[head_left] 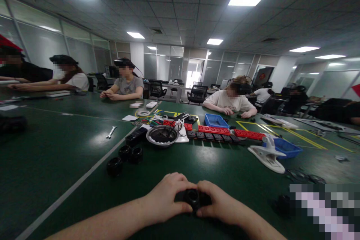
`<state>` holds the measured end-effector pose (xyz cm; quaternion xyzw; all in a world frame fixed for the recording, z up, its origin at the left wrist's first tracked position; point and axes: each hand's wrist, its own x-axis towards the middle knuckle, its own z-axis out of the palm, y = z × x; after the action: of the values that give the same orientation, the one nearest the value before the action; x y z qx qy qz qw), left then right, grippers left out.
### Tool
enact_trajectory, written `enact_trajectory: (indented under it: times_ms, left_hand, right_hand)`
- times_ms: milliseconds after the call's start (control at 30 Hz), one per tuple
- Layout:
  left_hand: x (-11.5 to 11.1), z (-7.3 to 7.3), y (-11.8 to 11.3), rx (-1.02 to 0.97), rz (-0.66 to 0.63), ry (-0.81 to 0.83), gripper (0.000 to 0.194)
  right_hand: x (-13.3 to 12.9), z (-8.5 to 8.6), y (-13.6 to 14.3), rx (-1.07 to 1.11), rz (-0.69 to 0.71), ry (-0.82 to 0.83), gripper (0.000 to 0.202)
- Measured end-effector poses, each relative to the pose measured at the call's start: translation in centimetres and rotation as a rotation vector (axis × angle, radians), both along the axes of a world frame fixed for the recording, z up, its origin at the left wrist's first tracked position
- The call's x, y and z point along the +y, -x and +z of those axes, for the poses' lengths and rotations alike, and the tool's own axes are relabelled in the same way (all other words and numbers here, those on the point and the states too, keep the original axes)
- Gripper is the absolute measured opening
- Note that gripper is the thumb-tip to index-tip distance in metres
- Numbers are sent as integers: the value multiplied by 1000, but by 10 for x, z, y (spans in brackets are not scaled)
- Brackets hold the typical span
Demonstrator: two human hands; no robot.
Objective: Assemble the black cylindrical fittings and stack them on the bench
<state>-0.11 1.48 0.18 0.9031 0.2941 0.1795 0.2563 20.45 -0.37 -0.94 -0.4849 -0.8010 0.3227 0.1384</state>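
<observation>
A small black round part [192, 195] with a hole in its face is held low over the green table, near its front. My left hand [168, 197] grips it from the left, thumb below and fingers above. From the right, my right hand [215, 202] closes on the same part in a like pinch. The fingertips of both hands nearly meet on it. Farther left lie several similar black round parts, among them a near one [114, 166] and one beside it [136, 155]. Its exact kind is too dark to make out.
Ahead are a metal bowl [161, 143], red socket strips [213, 130], a blue tray [216, 120], and a white clip-shaped stand [267, 159] before another blue tray [289, 148]. A wrench [111, 132] lies left. Several people sit around the table.
</observation>
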Motion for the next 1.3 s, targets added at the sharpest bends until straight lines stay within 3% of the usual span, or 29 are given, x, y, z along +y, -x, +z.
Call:
enact_trajectory:
  times_ms: [167, 267, 367, 433, 533, 633, 733, 833, 967, 1133, 1233, 1300]
  left_hand:
    - [3, -3, -1, 0, -11, 48, 49]
    - [-1, -7, -4, -22, 38, 57, 48]
    - [-8, -12, -7, -38, 154, 19, 47]
    - [-12, -14, -9, -43, 198, -5, 45]
    - [-14, -12, -8, -56, 143, -5, 45]
    - [-12, -9, -4, -62, 6, 12, 50]
    - [-8, -8, -1, -57, -86, 23, 51]
    - [-5, -11, -1, -56, -99, 31, 51]
    - [-3, -15, -3, -62, -41, 15, 47]
    - [-8, -16, -8, -32, 176, -15, 41]
    - [-11, -15, -8, -45, 197, -23, 39]
    - [-12, -13, -6, -60, 152, -23, 37]
  right_hand:
    - [1, -7, 3, 17, 31, -67, 36]
    - [-2, -12, 11, -37, -98, -90, 39]
    - [-8, -18, 23, -175, -258, -236, 40]
    - [-12, -20, 27, -244, -283, -336, 38]
    - [-13, -18, 24, -195, -190, -336, 49]
    - [-9, -10, 11, -57, -12, -186, 60]
    - [-1, -1, -2, 19, 123, -40, 46]
    - [3, 1, -6, 36, 150, -11, 37]
    - [2, -8, 2, -37, -9, -52, 43]
    - [-8, -21, 21, -227, -226, -267, 44]
    - [-13, -23, 25, -253, -238, -355, 44]
    - [-13, -20, 22, -194, -170, -324, 49]
